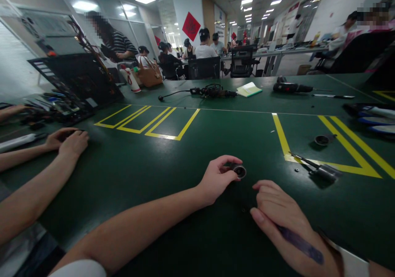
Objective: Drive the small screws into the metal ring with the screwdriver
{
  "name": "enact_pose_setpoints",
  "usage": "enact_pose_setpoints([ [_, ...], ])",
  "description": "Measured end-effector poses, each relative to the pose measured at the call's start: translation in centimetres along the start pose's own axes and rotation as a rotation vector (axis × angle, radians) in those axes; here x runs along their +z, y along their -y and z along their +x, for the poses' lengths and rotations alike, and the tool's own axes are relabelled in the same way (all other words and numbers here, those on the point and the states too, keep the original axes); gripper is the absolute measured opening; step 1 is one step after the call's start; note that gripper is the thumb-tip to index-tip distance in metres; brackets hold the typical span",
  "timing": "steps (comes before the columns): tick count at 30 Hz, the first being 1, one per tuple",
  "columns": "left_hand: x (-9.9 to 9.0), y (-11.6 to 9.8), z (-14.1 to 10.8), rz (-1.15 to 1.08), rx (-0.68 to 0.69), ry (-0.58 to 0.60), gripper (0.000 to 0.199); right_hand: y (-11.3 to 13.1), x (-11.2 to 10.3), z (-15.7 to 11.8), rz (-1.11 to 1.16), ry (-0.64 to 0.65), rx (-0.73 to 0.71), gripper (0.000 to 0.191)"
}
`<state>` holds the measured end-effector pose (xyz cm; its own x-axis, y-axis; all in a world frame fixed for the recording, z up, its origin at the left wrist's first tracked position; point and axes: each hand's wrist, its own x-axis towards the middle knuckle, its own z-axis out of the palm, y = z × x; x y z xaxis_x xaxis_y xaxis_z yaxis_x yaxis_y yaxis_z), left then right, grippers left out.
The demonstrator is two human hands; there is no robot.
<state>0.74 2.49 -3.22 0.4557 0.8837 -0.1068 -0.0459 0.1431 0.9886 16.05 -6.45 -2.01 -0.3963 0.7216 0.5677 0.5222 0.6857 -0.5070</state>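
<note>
My left hand (217, 178) pinches a small round metal cup-shaped part (240, 170) between thumb and fingers, its hollow end facing me. To the right, my right hand (282, 209) hovers low over the table with thumb and fingers apart; I see nothing between them. A tiny ring-like piece (243, 210) lies on the table left of my right thumb. Farther right rests a metal cylinder with a long thin shaft (327, 172), across the yellow tape. Near it are a small nut-like piece (296, 170) and another hollow round metal part (322, 140).
The green table (197, 153) carries yellow tape outlines (163, 137). At its back lie a black corded tool (212, 91), a notepad (249, 89) and a power drill (291, 86). Blue-edged items (378, 121) sit at right. A co-worker's hands (72, 143) rest at left.
</note>
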Motion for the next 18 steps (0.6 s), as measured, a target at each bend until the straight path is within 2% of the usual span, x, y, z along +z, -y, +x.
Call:
enact_pose_setpoints([
  [3,-0.2,0.0,-0.1,0.026,0.007,0.025,0.028,-0.1,-0.4,0.0,0.051,-0.125,0.006,0.025],
  [7,0.0,-0.3,-0.7,0.108,0.027,0.056,0.027,0.0,-0.7,0.0,0.041,-0.21,0.002,0.022],
  [18,1.0,-1.1,-1.7,0.116,0.028,0.075,0.027,-0.4,-0.6,0.0,-0.027,-0.239,0.011,0.021],
])
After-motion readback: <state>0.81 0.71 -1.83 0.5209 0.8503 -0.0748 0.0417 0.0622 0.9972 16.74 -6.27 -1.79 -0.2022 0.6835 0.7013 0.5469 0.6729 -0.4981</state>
